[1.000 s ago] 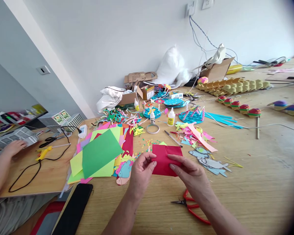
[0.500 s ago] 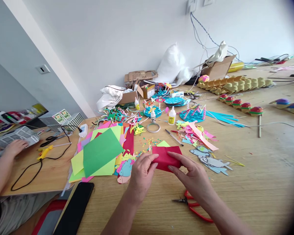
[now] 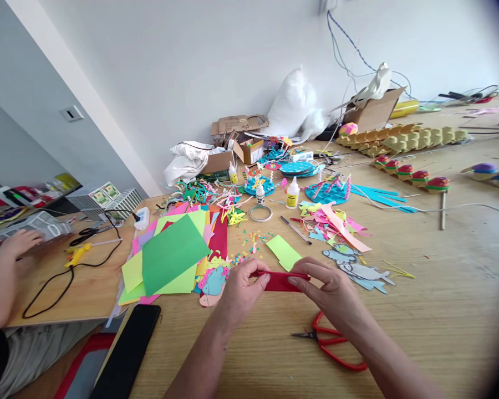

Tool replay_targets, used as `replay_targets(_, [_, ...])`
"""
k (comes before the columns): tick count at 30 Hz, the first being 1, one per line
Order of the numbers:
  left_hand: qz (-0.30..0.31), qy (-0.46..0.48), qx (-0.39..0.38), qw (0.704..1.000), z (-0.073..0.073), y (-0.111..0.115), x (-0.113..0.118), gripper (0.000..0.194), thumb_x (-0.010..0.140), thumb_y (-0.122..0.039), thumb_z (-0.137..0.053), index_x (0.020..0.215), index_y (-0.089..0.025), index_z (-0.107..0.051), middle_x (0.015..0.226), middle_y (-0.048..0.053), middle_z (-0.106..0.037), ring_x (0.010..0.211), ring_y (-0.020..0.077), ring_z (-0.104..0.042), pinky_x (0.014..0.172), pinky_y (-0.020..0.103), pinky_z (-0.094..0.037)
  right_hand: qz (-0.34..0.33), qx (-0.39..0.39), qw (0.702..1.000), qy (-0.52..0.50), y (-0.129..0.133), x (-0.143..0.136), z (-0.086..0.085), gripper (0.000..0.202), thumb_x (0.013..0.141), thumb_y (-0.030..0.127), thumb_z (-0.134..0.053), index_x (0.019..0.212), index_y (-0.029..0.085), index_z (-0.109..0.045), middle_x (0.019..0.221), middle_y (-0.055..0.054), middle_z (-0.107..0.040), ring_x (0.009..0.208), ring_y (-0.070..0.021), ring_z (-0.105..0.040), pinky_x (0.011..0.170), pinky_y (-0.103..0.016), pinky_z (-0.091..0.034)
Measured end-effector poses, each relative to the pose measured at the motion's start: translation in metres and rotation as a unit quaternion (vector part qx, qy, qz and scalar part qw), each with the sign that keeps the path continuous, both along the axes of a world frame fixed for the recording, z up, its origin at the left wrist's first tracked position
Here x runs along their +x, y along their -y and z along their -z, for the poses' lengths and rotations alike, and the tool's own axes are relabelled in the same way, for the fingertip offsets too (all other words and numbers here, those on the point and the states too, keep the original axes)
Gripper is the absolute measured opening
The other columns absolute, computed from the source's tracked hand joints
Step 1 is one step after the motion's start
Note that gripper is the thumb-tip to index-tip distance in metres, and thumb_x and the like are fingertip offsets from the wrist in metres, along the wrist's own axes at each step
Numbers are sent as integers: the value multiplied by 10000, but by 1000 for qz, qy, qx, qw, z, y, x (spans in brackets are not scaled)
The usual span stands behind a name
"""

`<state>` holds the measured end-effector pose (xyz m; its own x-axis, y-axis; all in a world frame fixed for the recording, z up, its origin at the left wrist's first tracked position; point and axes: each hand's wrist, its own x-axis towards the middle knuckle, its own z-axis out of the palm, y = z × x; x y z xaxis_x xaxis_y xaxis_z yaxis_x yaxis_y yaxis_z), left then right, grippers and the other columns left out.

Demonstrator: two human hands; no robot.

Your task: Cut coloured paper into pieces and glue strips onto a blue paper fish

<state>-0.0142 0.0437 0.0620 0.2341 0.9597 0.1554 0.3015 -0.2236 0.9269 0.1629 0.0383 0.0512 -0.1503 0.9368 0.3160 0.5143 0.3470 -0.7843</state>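
A folded strip of red paper (image 3: 279,281) is held level between my two hands above the wooden table. My left hand (image 3: 246,285) pinches its left end, and my right hand (image 3: 322,282) grips the right end between thumb and fingers. Just behind it lies a light green paper piece (image 3: 283,252). Red-handled scissors (image 3: 335,341) rest on the table beside and partly under my right forearm. Paper fish cutouts (image 3: 360,270) lie to the right, and a stack of coloured paper with a green sheet (image 3: 174,255) on top is at the left.
Glue bottles (image 3: 292,194), a tape roll (image 3: 260,213), a pen (image 3: 296,230) and paper scraps (image 3: 332,221) lie farther back. A black phone-like slab (image 3: 127,354) is at the front left. Another person's hand (image 3: 20,244) is at far left, near a yellow glue gun (image 3: 78,255).
The red paper has been folded over into a narrower strip, uncovering more of the light green piece. Both my hands still hold it. The other person's hand has shifted slightly left.
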Motion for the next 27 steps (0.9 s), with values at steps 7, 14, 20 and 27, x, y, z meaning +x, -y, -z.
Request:
replay_targets(7, [2, 72, -103, 992, 2, 0, 0, 126, 748, -280, -480, 693, -166, -473, 574, -44, -416, 528, 81, -374, 488, 182, -297, -56, -143, 985, -77, -4, 3, -1, 366, 798, 420, -430, 563, 170, -558, 472, 21, -506, 470, -108, -457, 445, -215, -334])
replay_targets(14, [13, -79, -10, 997, -7, -3, 8, 86, 757, -188, -448, 700, -170, -509, 610, -34, -478, 585, 93, -427, 541, 197, -323, -99, -100, 990, -15, -8, 0, -23, 192, 711, 273, -577, 883, 206, -631, 848, -22, -658, 763, -175, -571, 656, -250, -411])
replay_targets(20, [12, 38, 22, 999, -15, 6, 15, 194, 754, -249, -535, 936, -191, -502, 836, 21, -588, 777, 136, -546, 692, 226, -424, -88, -188, 938, -278, -11, -9, -7, 179, 711, 347, -591, 661, 175, -591, 552, 26, -570, 506, -103, -480, 498, -217, -380])
replay_targets(27, [-91, 185, 47, 977, 7, 17, 27, 266, 746, -242, -563, 981, -189, -450, 962, 69, -569, 881, 165, -561, 758, 271, -460, -61, -195, 845, -494, -3, -22, 10, 131, 676, 299, -664, 696, 181, -610, 617, 19, -597, 551, -94, -502, 534, -200, -415])
